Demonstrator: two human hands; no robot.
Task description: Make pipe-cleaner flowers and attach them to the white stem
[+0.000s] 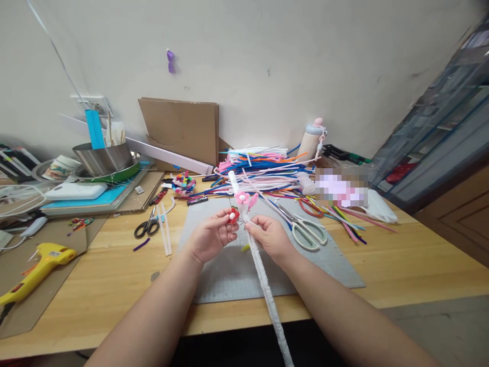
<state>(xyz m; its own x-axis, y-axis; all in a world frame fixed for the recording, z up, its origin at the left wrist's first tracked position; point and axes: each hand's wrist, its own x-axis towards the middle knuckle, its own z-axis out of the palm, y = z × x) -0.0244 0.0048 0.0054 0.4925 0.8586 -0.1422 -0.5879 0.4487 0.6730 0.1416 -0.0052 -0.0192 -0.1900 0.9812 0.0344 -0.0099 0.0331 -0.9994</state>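
Note:
My right hand (269, 237) is closed around a long white wrapped stick (263, 278), which slants from the front edge up over the mat. Near its upper part sits a pink flower (242, 198) with a white centre, and a second pink piece (252, 201) sticks out to the right. Between the thumb and fingers of my left hand (214, 232) is a small red flower (233, 216) with a white centre, close beside the stick. Whether the red flower touches the stick I cannot tell. Beneath both hands lies a grey cutting mat (221, 275).
A heap of coloured pipe cleaners (263, 171) lies behind the mat. Green-handled scissors (309, 233) rest at its right, black scissors (147, 227) at its left. A yellow glue gun (42, 265) lies far left, near a metal bowl (103, 158). A bottle (310, 142) stands behind.

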